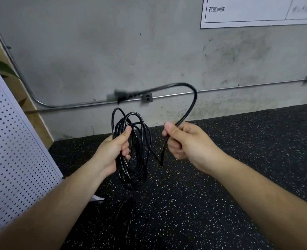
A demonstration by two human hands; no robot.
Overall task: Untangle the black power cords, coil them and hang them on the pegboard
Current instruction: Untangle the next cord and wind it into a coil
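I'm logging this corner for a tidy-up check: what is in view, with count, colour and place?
coiled cord: one, black, in the left hand
plug: one, black, blurred, on that cord's free end
loose cords: count unclear, black, on the floor below the coil
pegboard: one, white, far left
wall: one, grey, behind
outlet: one, grey, on the wall
conduit: at least one, silver, along the wall
poster: one, white, top right
hands: two; left hand grips the coil, right hand pinches the free end

Blurred: plug (pixel 119 97). Cut by top edge: wall chart (pixel 248 15), its right text unreadable. Cut by left edge: pegboard (pixel 13 134).
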